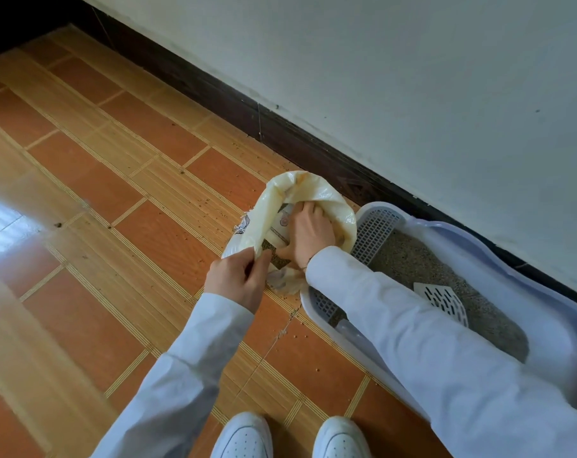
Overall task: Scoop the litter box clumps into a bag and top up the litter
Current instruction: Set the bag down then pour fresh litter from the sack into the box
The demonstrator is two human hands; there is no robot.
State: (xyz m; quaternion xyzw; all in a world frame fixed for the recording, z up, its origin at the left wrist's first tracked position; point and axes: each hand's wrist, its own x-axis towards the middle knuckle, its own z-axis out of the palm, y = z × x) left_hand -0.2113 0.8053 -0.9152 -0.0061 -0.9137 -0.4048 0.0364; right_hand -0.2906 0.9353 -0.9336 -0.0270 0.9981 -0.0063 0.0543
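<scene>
Fingers of the left hand pinch the near rim of the sack, just left of the litter box. The right hand reaches inside its mouth, fingers curled on the far rim, nearer the litter.

No text can be read; the print on the cream bag is too blurred to make out.
</scene>
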